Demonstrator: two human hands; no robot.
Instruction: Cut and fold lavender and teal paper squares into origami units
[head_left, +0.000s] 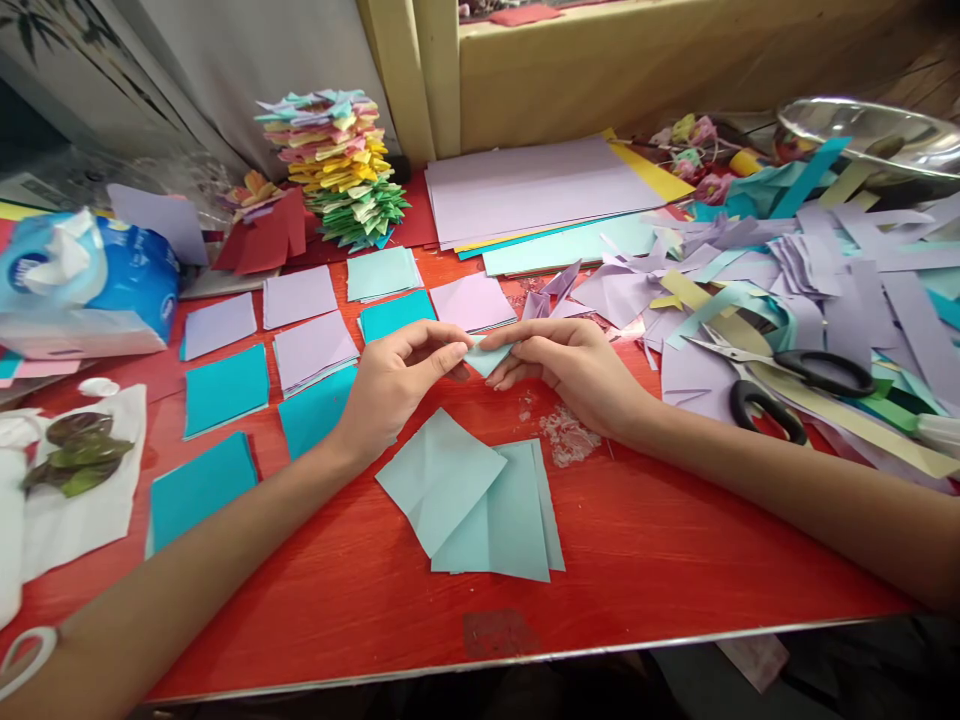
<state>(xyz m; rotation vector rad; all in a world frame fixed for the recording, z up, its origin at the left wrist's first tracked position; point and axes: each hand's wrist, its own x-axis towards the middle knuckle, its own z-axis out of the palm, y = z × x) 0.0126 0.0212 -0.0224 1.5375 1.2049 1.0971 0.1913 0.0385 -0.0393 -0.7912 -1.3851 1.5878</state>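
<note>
Holding a small folded paper [491, 358] over the red bench [322, 600], I have both hands pinched on it. My left hand [401, 378] grips one corner between finger and thumb, and my right hand [574, 365] grips the other side. My hands are close together, with the paper between them. It is pale blue-green, and one pointy end aims down toward me. Just below, some pale sheets [495, 515] lie partly on top of each other, and the top one has crease lines.

On the left, I see neat piles of blue squares [226, 388] and purple squares [300, 297]. A blue tissue pack [139, 265] sits past them, near the edge of my view. Farther back stands a tall paper tower [337, 165] with green, yellow and pink layers. On the right, black-handled scissors [825, 370] lie on a messy heap of paper strips [862, 300], and a shiny metal bowl [862, 125] is behind the heap.
</note>
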